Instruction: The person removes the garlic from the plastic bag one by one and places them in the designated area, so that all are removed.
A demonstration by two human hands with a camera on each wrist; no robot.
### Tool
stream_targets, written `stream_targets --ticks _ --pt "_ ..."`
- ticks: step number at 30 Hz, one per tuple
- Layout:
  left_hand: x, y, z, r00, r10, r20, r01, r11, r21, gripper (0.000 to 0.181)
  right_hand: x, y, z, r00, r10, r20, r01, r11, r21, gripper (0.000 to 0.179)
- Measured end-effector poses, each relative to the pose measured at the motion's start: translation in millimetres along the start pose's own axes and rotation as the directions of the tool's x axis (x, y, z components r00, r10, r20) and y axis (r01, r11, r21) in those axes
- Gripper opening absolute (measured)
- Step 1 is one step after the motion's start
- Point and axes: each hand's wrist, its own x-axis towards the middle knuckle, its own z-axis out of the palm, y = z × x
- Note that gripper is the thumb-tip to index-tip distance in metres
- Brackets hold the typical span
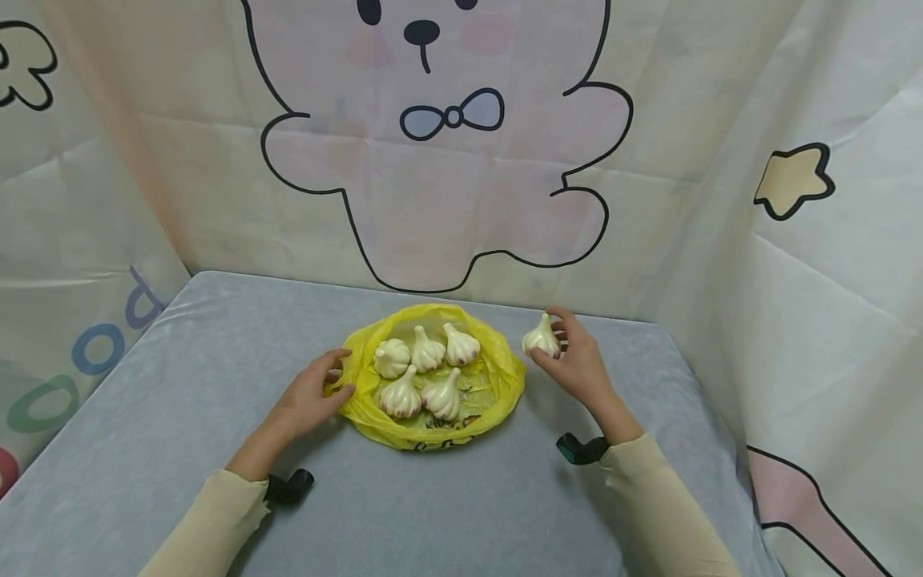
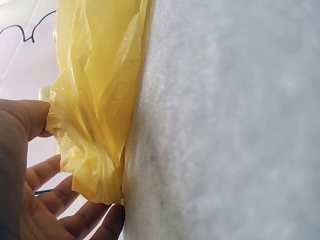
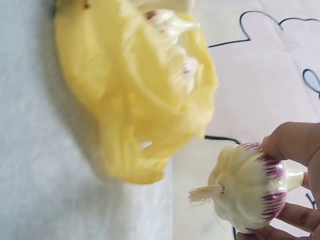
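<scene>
A yellow plastic bag (image 1: 508,385) sits on the table with its mouth spread wide. Inside are several garlic bulbs (image 1: 400,394), white with purple streaks near the base. My left hand (image 1: 310,397) holds the bag's left rim, its thumb and fingertips around the crumpled edge (image 2: 92,145). Just right of the bag, my right hand (image 1: 577,365) grips another garlic bulb (image 1: 541,338) between thumb and fingers, neck pointing up in the head view. The right wrist view shows dry roots on this garlic bulb (image 3: 245,187).
Grey cloth covers the table (image 1: 433,513). Behind it hangs a pale curtain (image 1: 685,160) printed with a bear and a star, which also runs along both sides. Each wrist wears a dark device (image 1: 290,487) that sticks out over the cloth.
</scene>
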Motion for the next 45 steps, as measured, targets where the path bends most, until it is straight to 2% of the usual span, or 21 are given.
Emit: stream_targets --ticks 12,21,39,45 --pt "-0.8 0.8 1.1 1.000 -0.020 0.000 0.020 1.000 0.001 0.060 1.4 31 7 1.000 0.023 -0.018 -0.023 1.000 -0.013 0.066" --pt "0.3 0.8 2.3 1.000 -0.027 0.003 0.027 1.000 0.003 0.060 3.0 45 15 0.997 0.062 0.037 -0.062 0.998 -0.026 0.067" --pt "2.0 1.9 2.4 0.999 -0.050 0.015 0.050 0.999 0.022 0.060 1.4 51 24 0.992 0.104 0.069 -0.102 0.994 -0.028 0.070" --pt "1.5 1.7 2.4 0.999 -0.043 0.015 0.043 0.999 0.023 0.060 -1.9 52 26 0.987 0.120 0.106 -0.119 0.993 -0.012 0.071"
